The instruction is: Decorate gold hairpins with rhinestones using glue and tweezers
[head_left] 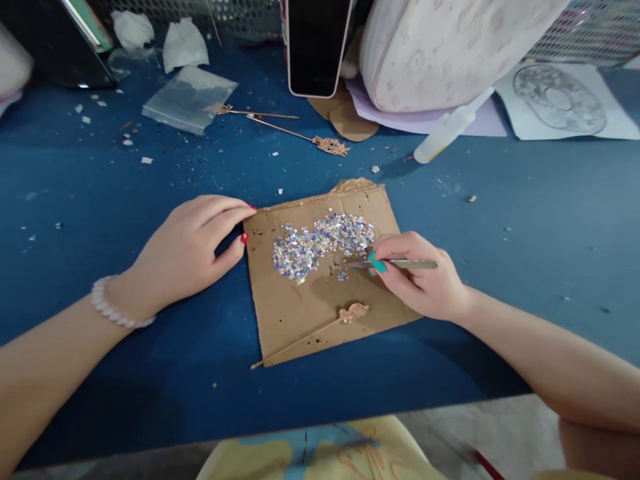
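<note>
Tweezers [395, 264] pinched in closed right hand [425, 280], long axis level, tips pointed left, away from palm. Sequin pile [320, 243] lies just beyond tips, on cardboard [300, 313]. Left hand [193, 250] laid loosely curled, nothing held, fingertips at cardboard's far edge.

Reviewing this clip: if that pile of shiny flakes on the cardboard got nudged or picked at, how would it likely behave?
The glitter flakes look tiny, thin and loose, so a push would probably scatter them rather than move the pile whole. They seem very light; stray bits already dot the blue table. Picking one probably needs a fine tip, like the tweezers in the right hand.
</note>
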Tool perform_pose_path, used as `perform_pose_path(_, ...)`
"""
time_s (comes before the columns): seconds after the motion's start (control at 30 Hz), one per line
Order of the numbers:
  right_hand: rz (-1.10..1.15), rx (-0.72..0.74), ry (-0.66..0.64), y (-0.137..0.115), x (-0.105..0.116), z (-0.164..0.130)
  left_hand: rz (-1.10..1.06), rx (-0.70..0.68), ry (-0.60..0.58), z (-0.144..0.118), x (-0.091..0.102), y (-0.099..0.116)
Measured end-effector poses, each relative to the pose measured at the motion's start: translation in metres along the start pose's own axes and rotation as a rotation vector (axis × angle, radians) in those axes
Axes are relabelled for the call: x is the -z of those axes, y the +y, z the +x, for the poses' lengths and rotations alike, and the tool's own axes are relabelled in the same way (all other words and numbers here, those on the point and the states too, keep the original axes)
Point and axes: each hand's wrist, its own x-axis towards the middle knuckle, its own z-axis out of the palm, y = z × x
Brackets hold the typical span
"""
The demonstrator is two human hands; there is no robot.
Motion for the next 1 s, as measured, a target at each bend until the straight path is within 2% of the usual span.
perform_pose_path(0.7, 0.037, -0.004, 0.026, 0.0011, -0.0009, -0.0006, 0.021, -0.017, 0.016, -0.0006, 0.0003, 0.0000)
perform_pose_path(1.0, 0.016, 0.107, 0.053, 0.0021, -0.0012, 0.0011, 0.033, -0.024, 0.018, -0.0006, -0.0002, -0.0007)
